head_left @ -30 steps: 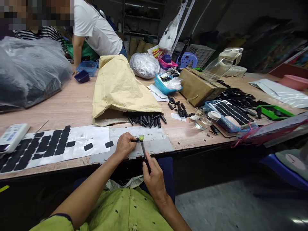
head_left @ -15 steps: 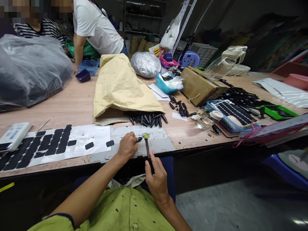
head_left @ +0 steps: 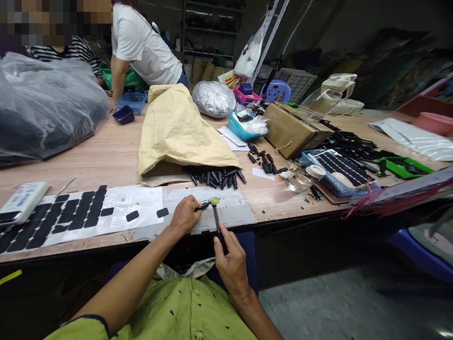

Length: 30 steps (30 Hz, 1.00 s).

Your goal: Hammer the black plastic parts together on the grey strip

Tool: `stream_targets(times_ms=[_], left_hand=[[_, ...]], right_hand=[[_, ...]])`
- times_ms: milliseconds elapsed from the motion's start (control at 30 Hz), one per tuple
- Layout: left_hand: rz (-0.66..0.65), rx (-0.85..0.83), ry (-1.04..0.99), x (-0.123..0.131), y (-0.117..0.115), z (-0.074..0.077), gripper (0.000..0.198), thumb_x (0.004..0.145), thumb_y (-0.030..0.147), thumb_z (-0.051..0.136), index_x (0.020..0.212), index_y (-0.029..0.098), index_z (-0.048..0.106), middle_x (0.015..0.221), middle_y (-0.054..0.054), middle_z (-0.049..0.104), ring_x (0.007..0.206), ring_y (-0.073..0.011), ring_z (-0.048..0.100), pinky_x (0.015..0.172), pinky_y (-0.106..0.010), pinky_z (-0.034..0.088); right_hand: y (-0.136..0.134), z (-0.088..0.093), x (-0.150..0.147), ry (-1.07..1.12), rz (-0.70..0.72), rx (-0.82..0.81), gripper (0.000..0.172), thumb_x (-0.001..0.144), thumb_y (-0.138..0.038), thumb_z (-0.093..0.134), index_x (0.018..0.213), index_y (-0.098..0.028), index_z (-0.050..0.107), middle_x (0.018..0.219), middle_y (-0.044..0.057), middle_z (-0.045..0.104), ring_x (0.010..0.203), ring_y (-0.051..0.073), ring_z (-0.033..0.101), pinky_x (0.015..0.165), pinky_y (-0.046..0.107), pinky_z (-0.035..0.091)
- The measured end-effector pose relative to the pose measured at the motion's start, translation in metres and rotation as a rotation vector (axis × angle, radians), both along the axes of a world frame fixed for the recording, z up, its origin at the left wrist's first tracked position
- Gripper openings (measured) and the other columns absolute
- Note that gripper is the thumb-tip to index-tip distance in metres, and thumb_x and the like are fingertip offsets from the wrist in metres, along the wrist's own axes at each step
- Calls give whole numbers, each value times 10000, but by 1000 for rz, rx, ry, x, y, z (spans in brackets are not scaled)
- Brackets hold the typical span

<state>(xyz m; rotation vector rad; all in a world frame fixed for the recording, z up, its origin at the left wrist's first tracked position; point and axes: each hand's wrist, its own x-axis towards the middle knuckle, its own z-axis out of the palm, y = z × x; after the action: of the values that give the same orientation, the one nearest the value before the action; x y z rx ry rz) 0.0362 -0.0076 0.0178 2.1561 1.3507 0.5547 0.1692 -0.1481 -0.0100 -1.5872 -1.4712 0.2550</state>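
Note:
My left hand [head_left: 186,213] is closed on a slim black tapered part [head_left: 204,206], holding it low over a grey plate [head_left: 231,215] at the table's front edge. In my right hand [head_left: 231,262] is the dark handle of a small hammer [head_left: 216,218] with a round yellow-green head. That head is at the right tip of the black part; whether they touch I cannot tell. Behind my hands, several similar black parts [head_left: 215,175] spill from the mouth of a large tan sack [head_left: 177,127].
Left of the plate lies a white sheet [head_left: 123,198] with black stickers, beside a white device [head_left: 24,202]. More black parts [head_left: 267,163], a cardboard box [head_left: 292,127] and a blue basket [head_left: 332,182] stand to the right. Two people are across the table near a big plastic bag [head_left: 53,104].
My left hand has shifted slightly left, and more of the black part shows beyond its fingers. My right hand and the hammer are almost where they were.

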Motion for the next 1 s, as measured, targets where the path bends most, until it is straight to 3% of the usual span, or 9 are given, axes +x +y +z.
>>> stream_targets(times_ms=[233, 600, 1000], left_hand=[[-5, 36, -24, -5, 4, -5, 203, 789, 123, 619, 897, 199, 772, 849, -40, 623, 860, -185, 589, 793, -300, 475], [-8, 69, 30, -5, 5, -9, 243, 825, 183, 584, 985, 196, 765, 882, -61, 579, 911, -214, 564, 835, -327, 472], [36, 135, -14, 6, -3, -11, 156, 860, 195, 634, 1006, 179, 685, 946, -59, 620, 932, -218, 546, 840, -343, 462]], right_hand=[[-2, 6, 6, 112, -56, -63, 447, 940, -273, 528, 1377, -198, 581, 1206, 121, 681, 1105, 232, 653, 927, 348, 555], [-5, -1, 5, 189, -50, -132, 447, 939, -294, 528, 1368, -179, 582, 1273, 120, 652, 1175, 230, 618, 993, 358, 519], [-7, -1, 9, 182, -67, -120, 440, 935, -289, 544, 1353, -163, 592, 1239, 121, 671, 1136, 224, 640, 942, 323, 545]])
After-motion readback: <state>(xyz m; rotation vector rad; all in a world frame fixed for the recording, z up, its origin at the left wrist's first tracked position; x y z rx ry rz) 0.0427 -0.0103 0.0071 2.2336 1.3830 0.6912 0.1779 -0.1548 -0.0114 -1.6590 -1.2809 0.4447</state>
